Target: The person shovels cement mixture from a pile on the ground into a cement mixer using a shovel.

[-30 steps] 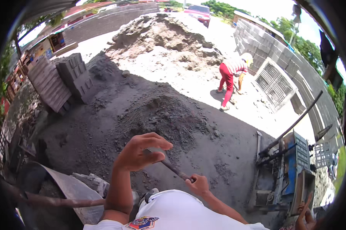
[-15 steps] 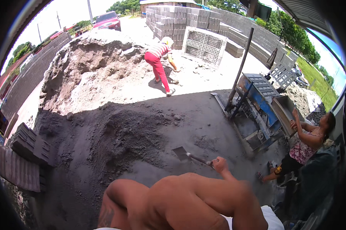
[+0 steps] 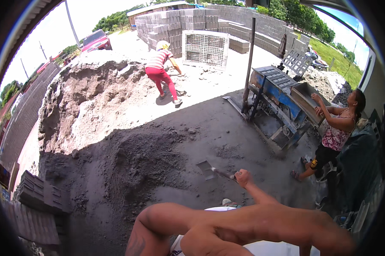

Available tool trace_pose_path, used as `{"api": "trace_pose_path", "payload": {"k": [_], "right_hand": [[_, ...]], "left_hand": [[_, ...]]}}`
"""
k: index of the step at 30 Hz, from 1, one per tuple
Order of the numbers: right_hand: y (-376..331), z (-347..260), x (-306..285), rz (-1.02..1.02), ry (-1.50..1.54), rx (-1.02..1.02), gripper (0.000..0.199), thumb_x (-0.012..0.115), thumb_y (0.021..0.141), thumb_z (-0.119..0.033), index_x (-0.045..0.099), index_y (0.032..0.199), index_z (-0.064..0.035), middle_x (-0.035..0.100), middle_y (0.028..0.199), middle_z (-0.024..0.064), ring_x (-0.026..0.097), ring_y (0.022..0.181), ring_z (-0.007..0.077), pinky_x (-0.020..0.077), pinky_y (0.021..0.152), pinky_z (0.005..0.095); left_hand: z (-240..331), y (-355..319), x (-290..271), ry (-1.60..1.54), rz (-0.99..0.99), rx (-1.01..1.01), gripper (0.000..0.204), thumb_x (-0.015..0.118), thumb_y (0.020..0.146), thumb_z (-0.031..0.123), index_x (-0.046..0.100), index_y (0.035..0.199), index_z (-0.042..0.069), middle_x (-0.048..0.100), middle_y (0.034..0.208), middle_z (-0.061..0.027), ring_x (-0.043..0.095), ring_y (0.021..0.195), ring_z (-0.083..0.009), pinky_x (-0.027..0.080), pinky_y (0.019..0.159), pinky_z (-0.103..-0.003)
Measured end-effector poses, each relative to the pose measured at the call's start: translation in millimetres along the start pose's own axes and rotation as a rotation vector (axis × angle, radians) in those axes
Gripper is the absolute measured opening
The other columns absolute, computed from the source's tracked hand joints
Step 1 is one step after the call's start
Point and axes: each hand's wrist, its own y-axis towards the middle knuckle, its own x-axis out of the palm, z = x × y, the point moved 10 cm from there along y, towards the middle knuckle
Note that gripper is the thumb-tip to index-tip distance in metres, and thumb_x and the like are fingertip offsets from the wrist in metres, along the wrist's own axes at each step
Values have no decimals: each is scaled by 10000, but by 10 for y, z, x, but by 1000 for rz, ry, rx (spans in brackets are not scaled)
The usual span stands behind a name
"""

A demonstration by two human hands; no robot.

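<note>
My right hand is closed round the shaft of a shovel. The shovel's flat, squarish metal blade lies low over the grey ground, to the right of a mound of dark, damp-looking sand or mix. Past my fist, the rest of the shaft is hidden by my arm. My left arm bends at the elbow and runs down out of the picture's lower edge, so my left hand does not show. One foot in a slipper stands behind my arms.
At the right a co-worker has both hands at a metal box on a blue block-making machine. Another person in red trousers bends beside a sunlit sand pile. Grey blocks are stacked at the left.
My view has shifted, so the surroundings sit differently. My right arm reaches further out, and the shovel blade is a little nearer the machine's side. The person in red trousers stays bent over.
</note>
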Motion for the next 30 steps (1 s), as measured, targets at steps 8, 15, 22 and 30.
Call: {"api": "trace_pose_path", "payload": {"k": [8,15,22,30], "right_hand": [[93,-578,143,-16,3,-37,383,568,817,-312,530,676,43,543,652,250,572,613,381,418,569,463],[270,-845,239,-52,-123,-118,430,527,835,-373,533,710,39,580,729,249,574,731,430,427,667,502],[496,-1069,361,-104,-221,-171,438,519,840,-402,574,749,23,590,764,248,574,756,426,427,685,498],[555,-1396,655,-228,-198,-159,471,538,818,-435,537,743,30,568,761,250,548,732,418,421,678,485]], "left_hand": [[482,-133,304,415,-93,61,271,689,862,151,645,983,-88,615,970,-223,604,680,-192,488,588,-291],[843,-248,555,680,-109,114,270,694,857,153,650,979,-83,620,974,-226,606,692,-197,492,600,-292],[1208,-354,813,890,-160,160,269,699,853,156,654,976,-79,625,978,-230,607,705,-203,496,613,-293],[1305,-523,827,990,-133,216,267,704,847,159,659,972,-73,631,983,-234,608,719,-209,501,627,-294]]}}
